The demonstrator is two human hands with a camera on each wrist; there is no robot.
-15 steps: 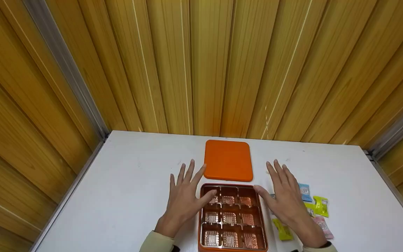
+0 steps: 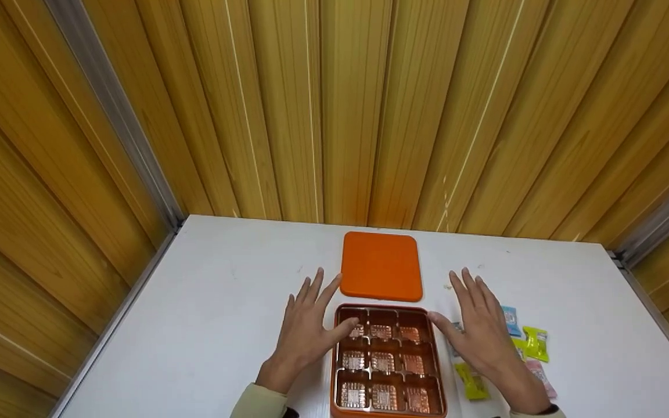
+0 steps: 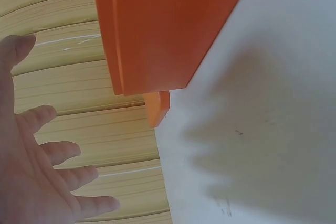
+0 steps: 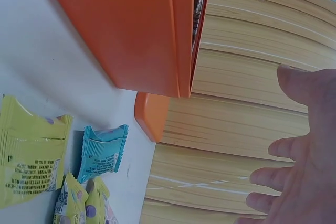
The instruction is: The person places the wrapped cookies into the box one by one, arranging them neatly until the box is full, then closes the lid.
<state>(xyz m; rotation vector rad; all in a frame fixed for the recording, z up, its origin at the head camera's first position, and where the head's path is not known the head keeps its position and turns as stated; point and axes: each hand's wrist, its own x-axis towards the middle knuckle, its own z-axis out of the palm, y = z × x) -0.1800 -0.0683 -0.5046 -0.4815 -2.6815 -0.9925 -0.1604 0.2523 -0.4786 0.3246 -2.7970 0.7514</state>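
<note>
Head view: L hand (image 2: pixel 305 334) & R hand (image 2: pixel 482 337) spread wide, either side of 9-slot orange box (image 2: pixel 392 414).
Box on white tabletop (image 2: pixel 241 261), orange lid (image 2: pixel 381 266) just beyond. L wrist view: hand apart from box. R wrist view: blue pkt (image 4: pixel 103 151) & yellow pkts (image 4: pixel 31 156) near box.

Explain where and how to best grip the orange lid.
The orange lid is probably best gripped by its side edges, left hand and right hand each from its own side: the lid lies flat, broad-topped, and the open box crowds its near edge.
</note>
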